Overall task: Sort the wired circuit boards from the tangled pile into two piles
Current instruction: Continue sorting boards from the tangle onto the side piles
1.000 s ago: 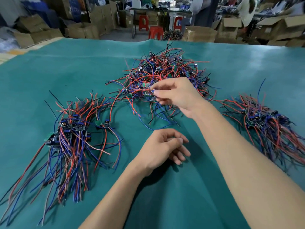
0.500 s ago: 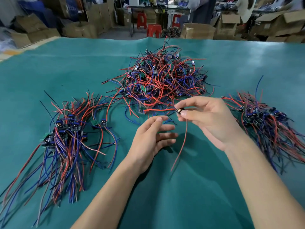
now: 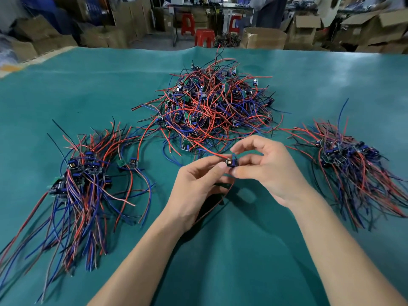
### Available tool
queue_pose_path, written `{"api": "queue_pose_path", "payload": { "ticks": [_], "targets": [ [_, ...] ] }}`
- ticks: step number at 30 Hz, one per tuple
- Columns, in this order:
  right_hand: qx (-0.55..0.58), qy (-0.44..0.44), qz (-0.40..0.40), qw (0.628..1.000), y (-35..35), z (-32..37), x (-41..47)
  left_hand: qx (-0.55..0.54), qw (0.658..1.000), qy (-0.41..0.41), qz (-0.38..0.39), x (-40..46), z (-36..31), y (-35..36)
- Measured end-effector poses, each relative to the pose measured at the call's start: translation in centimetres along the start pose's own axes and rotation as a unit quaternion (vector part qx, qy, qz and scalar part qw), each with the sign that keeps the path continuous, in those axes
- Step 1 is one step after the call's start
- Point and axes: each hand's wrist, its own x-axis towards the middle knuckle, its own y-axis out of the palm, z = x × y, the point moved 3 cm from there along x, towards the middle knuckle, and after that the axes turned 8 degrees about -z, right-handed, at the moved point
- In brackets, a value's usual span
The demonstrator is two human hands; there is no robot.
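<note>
Now both hands meet over the green cloth (image 3: 242, 250), the left hand (image 3: 194, 188) and right hand (image 3: 267, 171) each pinching one small wired circuit board (image 3: 231, 162) between thumb and fingertips, just in front of the tangled pile (image 3: 216, 107). Its red wire (image 3: 208, 150) runs back toward that tangle, another lead drooping under the left palm. Well apart on either side lie the left pile (image 3: 81, 180) and the right pile (image 3: 353, 164), wires fanned toward the person.
</note>
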Motion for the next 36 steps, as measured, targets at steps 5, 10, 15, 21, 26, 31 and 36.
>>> {"api": "queue_pose_path", "payload": {
  "ticks": [5, 10, 15, 21, 26, 31, 36],
  "targets": [
    [-0.012, 0.01, -0.002, 1.0, -0.1, 0.0, -0.1, 0.036, 0.999, 0.021, -0.027, -0.1, -0.3, -0.1],
    [-0.038, 0.002, -0.017, 0.999, -0.4, 0.0, 0.0, -0.004, 0.999, -0.017, -0.046, 0.0, -0.5, -0.4],
    [0.03, 0.029, 0.022, 0.999, 0.3, -0.1, 0.1, -0.059, 0.996, -0.056, -0.032, 0.0, -0.7, -0.6],
    [0.044, 0.044, 0.085, 0.994, 0.5, -0.2, 0.0, -0.051, 0.997, -0.049, -0.017, 0.0, -0.6, -0.6],
    [0.058, -0.008, 0.011, 0.998, -0.4, 0.2, 0.2, -0.071, 0.996, -0.048, -0.021, 0.2, -0.7, -0.8],
    [0.164, 0.014, 0.031, 0.986, -1.5, 0.3, 0.4, -0.125, 0.991, -0.048, -0.02, 0.2, -0.7, -0.9],
    [0.172, 0.039, -0.002, 0.984, -1.7, 0.1, 0.6, -0.143, 0.988, -0.043, 0.034, 0.3, -1.0, -0.6]
  ]
}}
